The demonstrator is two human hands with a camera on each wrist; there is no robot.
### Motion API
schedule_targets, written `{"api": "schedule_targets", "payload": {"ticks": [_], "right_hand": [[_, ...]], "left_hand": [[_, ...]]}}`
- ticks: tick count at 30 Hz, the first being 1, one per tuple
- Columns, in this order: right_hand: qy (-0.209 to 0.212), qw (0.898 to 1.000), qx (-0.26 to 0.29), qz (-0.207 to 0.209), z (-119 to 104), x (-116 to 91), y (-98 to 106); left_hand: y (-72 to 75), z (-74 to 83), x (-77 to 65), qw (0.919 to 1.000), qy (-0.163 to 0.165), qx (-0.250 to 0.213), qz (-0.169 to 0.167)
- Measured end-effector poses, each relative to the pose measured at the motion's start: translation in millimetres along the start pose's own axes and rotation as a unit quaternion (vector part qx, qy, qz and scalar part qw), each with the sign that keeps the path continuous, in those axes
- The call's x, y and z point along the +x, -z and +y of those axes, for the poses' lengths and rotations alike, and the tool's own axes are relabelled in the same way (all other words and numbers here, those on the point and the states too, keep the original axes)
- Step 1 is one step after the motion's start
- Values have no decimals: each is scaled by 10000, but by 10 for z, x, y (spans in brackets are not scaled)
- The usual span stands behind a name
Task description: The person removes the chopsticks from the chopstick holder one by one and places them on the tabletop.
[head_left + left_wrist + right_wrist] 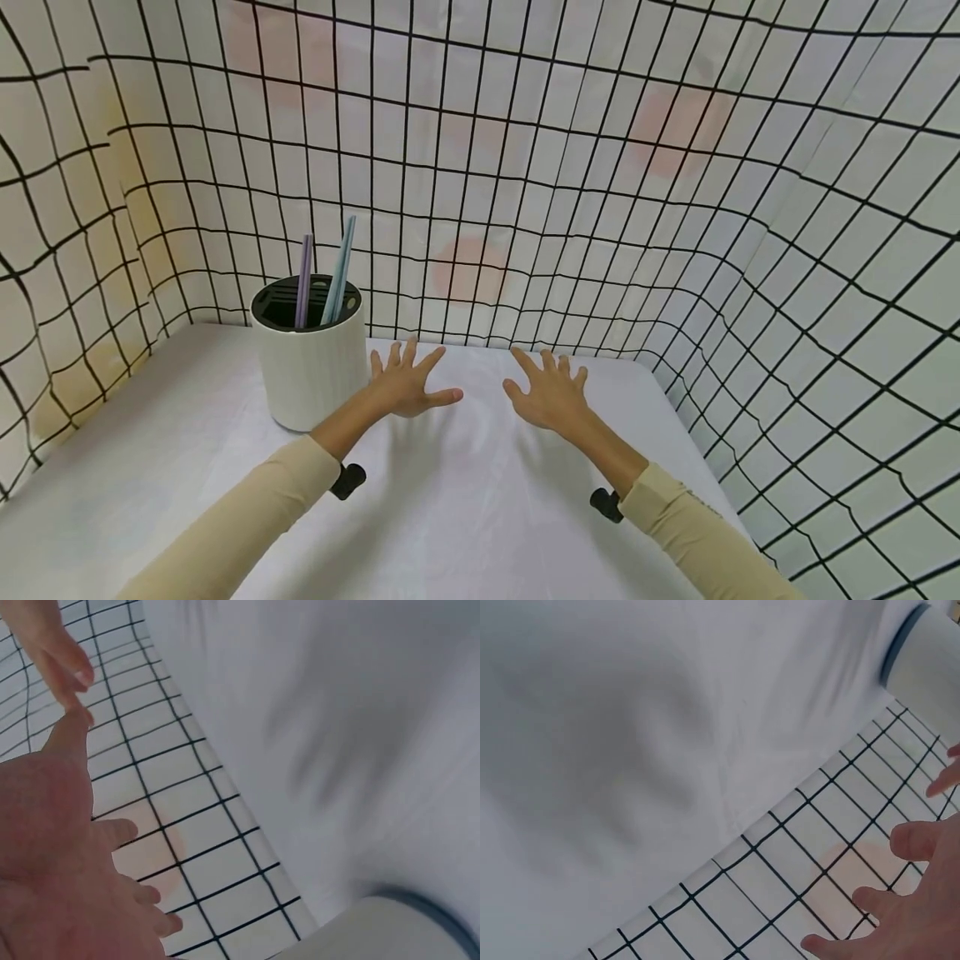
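Both hands hover over the white tabletop with fingers spread, and neither holds anything. My left hand (405,387) is just right of a white ribbed holder (311,375) with a black slotted top. Two pairs of sticks that look like chopsticks stand in it, one purple (303,279) and one light blue (340,271). Further right is my right hand (551,396), apart from the left one. In the left wrist view the holder's base (390,922) shows at the lower right; in the right wrist view the holder (930,671) is at the upper right.
A white cloth covers the table (465,517), and the hands cast shadows on it. Black wire grid panels (480,167) enclose the back and both sides, with pale sheeting behind them. Small black devices (348,481) are strapped at the wrists.
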State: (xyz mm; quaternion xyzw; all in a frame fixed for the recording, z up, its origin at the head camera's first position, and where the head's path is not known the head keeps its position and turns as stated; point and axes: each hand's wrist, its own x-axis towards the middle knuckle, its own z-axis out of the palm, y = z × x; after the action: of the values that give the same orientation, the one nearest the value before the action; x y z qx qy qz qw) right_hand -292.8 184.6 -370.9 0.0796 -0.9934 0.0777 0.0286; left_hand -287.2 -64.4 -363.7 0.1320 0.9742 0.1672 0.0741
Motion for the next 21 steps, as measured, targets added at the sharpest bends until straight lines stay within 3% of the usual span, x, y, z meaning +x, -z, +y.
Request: {"api": "schedule_targets", "payload": {"ticks": [8,13,21], "right_hand": [[186,9997,18,-124,-150,19,146],[334,9991,42,-247,-280,57,285],[793,9940,407,-631,-551,120,544]], "left_hand": [[343,-9,-162,9982,-391,-107,-431],[567,-43,-272,9945,-514,-537,-741],[930,-193,-481,9903,-810,-959,-595]]}}
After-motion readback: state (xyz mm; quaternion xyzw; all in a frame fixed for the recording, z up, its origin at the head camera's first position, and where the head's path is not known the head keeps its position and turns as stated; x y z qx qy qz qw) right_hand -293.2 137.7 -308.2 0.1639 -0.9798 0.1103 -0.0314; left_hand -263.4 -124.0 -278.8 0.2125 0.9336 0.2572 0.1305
